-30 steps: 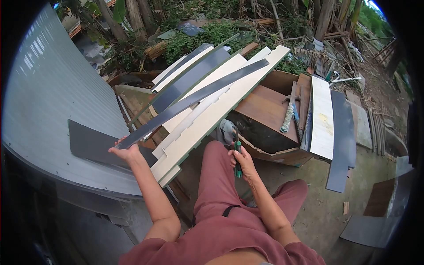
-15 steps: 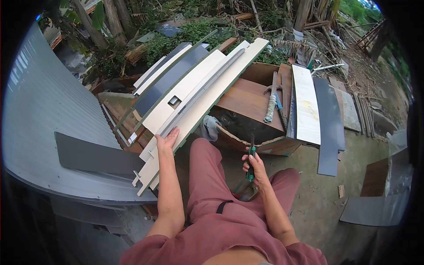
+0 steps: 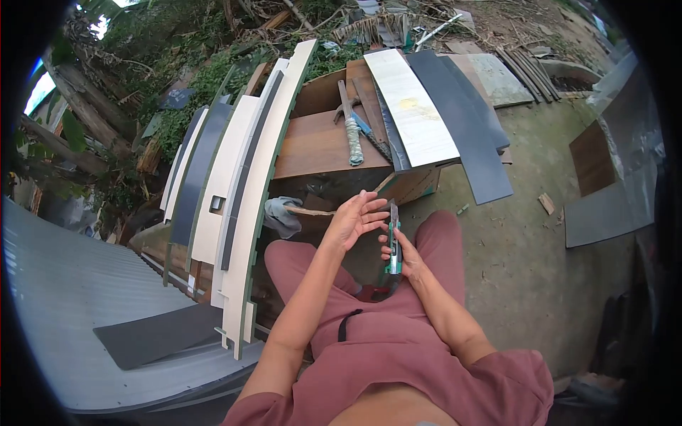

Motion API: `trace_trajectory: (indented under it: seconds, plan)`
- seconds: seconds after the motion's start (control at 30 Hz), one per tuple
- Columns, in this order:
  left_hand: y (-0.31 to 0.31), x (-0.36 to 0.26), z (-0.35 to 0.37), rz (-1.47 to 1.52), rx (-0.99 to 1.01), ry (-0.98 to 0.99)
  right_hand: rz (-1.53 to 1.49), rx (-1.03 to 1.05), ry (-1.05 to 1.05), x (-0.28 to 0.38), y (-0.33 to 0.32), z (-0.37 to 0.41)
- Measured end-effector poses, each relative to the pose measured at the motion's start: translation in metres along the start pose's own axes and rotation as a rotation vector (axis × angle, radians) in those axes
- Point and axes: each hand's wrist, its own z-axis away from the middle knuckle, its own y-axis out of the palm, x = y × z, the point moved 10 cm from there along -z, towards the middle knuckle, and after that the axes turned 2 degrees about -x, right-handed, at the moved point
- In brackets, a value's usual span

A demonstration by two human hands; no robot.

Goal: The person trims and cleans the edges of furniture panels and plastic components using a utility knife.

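My right hand (image 3: 405,254) is closed around a green and black utility knife (image 3: 394,245), its blade pointing up and away from me. Close beside the blade is my left hand (image 3: 355,219), fingers stretched out and holding nothing. To the left lie several long cream panels (image 3: 266,170) with green edges, side by side with a dark grey panel (image 3: 202,170). One pale panel has a small rectangular cutout (image 3: 217,204). A grey cloth (image 3: 283,216) hangs on the broken edge of the wooden box in front of me.
A hammer with a wrapped handle (image 3: 354,142) rests on the brown wooden box (image 3: 312,145). A white board (image 3: 415,106) and a grey board (image 3: 462,128) overlap at its right side. Corrugated metal sheet (image 3: 92,305) spans the left, with a dark panel (image 3: 160,334) on it.
My left hand has let go of the long panels and moved right, up beside the knife. The view has turned to the right. My right hand still holds the knife.
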Motion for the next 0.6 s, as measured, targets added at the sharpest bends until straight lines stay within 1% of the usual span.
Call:
trace_trajectory:
  seconds: [0.03,0.07,0.13,0.17,0.2,0.27,0.3,0.33,0.37,0.4,0.47,0.5,0.53,0.6]
  plan:
    - [0.027,0.000,-0.009,-0.193,-0.016,0.016,-0.037,-0.055,0.012,0.000,-0.017,-0.003]
    - [0.050,0.002,-0.018,-0.384,-0.030,0.034,-0.047,-0.061,-0.004,0.003,-0.023,-0.007]
    - [0.092,-0.014,-0.041,-0.966,-0.050,0.445,-0.034,-0.145,-0.012,0.004,-0.038,-0.018]
    - [0.119,-0.025,-0.039,-1.230,-0.040,0.721,-0.054,-0.136,-0.004,0.000,-0.048,-0.028]
    - [0.131,-0.021,-0.052,-1.232,-0.027,0.718,-0.062,-0.140,-0.012,0.001,-0.049,-0.028]
    - [0.159,-0.023,-0.067,-1.614,-0.170,0.940,0.046,-0.122,-0.004,0.000,-0.042,-0.029]
    - [0.163,-0.021,-0.082,-1.616,-0.166,0.942,0.067,-0.082,-0.012,0.001,-0.030,-0.026]
    - [0.166,-0.017,-0.100,-1.686,-0.178,0.943,0.067,-0.081,-0.017,0.000,-0.032,-0.028]
    - [0.168,-0.012,-0.114,-1.756,-0.192,0.945,0.096,-0.032,-0.019,-0.002,-0.028,-0.030]
    - [0.170,-0.010,-0.121,-1.753,-0.193,0.952,0.127,0.018,-0.018,-0.003,-0.023,-0.030]
    - [0.167,-0.004,-0.139,-1.933,-0.276,0.874,0.147,0.027,-0.025,-0.002,-0.022,-0.028]
    - [0.169,-0.002,-0.142,-1.970,-0.280,0.863,0.165,0.005,-0.033,0.000,-0.022,-0.025]
    - [0.170,-0.003,-0.143,-1.974,-0.289,0.865,0.182,-0.014,-0.042,0.002,-0.019,-0.023]
    - [0.171,-0.004,-0.144,-1.894,-0.222,0.851,0.176,-0.003,-0.048,0.008,-0.015,-0.020]
